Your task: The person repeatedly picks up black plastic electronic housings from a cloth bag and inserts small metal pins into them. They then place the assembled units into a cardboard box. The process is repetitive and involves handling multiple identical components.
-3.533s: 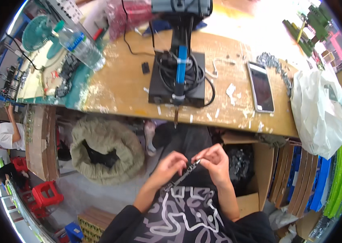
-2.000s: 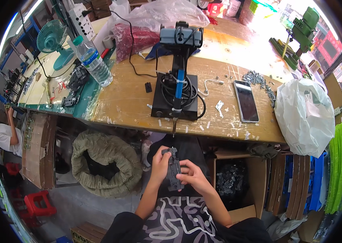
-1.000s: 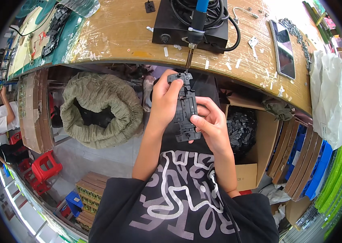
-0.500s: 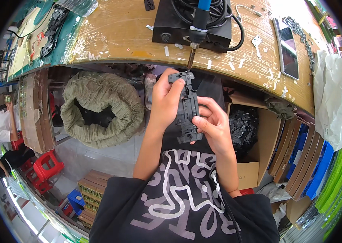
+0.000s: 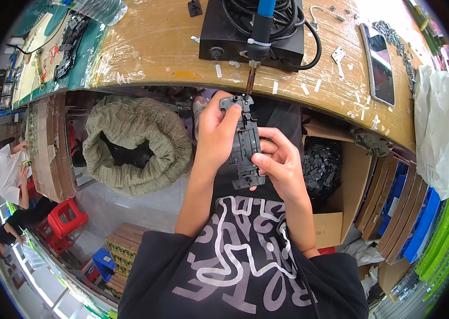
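Between my hands is a long black plastic part (image 5: 246,143) with clips and small openings along it. My left hand (image 5: 218,125) grips its upper end, thumb pressed on the face. My right hand (image 5: 279,159) pinches the lower right edge, thumb in front and fingers behind. Just over the part's top end points the metal tip of a blue-and-black soldering iron (image 5: 259,40); whether tip and plastic touch I cannot tell. The iron stands upright against a black box (image 5: 224,45) with a coiled black cable (image 5: 291,21) on it.
The wooden bench (image 5: 150,53) carries a phone (image 5: 378,64) and white scraps. Below its edge, a green cloth-lined bin (image 5: 139,114) stands left of my arms. A cardboard box (image 5: 354,175) of black parts is at right. A person (image 5: 9,173) sits far left.
My hands and the black part have hardly moved. The view has shifted slightly, and the person at far left has come further into sight.
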`<move>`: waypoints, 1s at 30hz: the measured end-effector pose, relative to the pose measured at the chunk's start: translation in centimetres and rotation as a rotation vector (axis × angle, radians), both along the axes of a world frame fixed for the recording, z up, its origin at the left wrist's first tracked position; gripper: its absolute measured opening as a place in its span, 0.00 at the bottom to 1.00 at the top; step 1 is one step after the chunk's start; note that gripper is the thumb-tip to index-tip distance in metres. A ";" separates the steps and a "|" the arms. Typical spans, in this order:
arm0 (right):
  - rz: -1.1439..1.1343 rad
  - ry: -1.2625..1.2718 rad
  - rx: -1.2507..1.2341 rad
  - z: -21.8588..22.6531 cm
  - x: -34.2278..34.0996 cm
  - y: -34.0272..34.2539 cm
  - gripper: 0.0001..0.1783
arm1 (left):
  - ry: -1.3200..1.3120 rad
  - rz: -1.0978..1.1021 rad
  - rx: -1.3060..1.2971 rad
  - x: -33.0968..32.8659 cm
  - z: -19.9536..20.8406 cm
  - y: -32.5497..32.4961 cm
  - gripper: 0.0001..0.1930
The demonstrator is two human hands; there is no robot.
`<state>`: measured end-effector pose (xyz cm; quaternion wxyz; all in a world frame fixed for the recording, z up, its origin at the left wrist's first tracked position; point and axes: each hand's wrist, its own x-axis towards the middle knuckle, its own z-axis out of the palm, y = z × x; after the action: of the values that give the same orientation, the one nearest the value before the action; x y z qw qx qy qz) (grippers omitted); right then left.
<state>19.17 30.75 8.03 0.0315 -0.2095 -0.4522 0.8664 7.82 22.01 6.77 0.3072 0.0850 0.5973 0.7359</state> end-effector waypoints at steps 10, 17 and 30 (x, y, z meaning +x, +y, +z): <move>0.001 -0.005 -0.028 0.1 -0.1 0.1 0.20 | 0.009 0.008 -0.008 0.0 0.5 0.3 0.03; -0.003 -0.015 -0.015 0.0 -0.1 0.1 0.20 | 0.014 0.007 0.002 -0.2 0.2 0.4 0.03; -0.009 -0.007 -0.030 -0.1 -0.3 0.0 0.20 | 0.002 0.010 0.019 -0.4 0.4 0.4 0.04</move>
<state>18.88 30.71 7.98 0.0307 -0.2152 -0.4384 0.8721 7.38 22.43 7.15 0.3021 0.0854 0.5911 0.7430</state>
